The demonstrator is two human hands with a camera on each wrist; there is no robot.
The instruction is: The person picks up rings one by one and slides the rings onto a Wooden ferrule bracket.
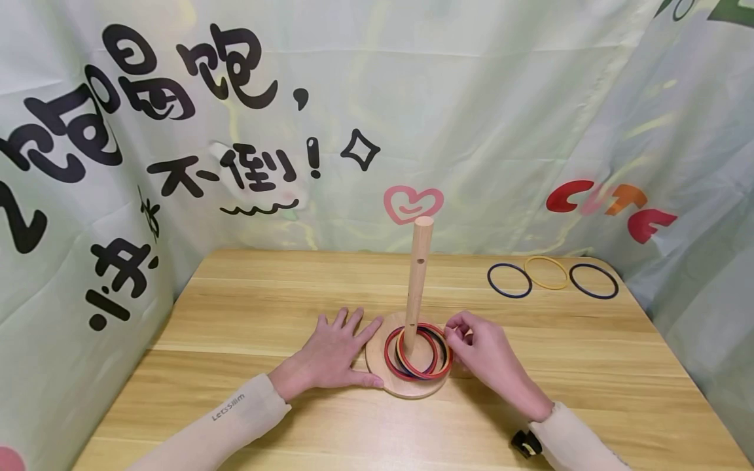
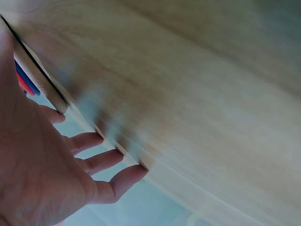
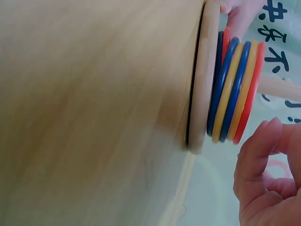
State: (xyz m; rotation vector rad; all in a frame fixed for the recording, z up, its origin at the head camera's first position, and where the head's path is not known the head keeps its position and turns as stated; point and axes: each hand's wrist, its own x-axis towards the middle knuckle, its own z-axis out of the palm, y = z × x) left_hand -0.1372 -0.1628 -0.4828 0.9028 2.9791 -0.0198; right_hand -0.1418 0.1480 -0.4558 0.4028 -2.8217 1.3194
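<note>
A round wooden base [image 1: 406, 390] with an upright wooden peg [image 1: 419, 261] stands on the table. Several thin red, blue and yellow rings [image 3: 230, 94] lie stacked loosely around the foot of the peg, a red ring [image 3: 249, 94] on top. My left hand [image 1: 336, 353] rests at the left edge of the base, fingers spread, thumb along its near rim. My right hand [image 1: 485, 343] is beside the stack on the right, thumb and index finger bent together. In the right wrist view its fingertips [image 3: 270, 125] are just off the top red ring, with no ring between them.
At the back right of the table [image 1: 283, 275] lie a blue ring [image 1: 489, 281], a yellow ring [image 1: 544, 288] and another dark blue ring [image 1: 595, 297], roughly in a row. A printed cloth [image 1: 471, 131] hangs behind the table and along its sides.
</note>
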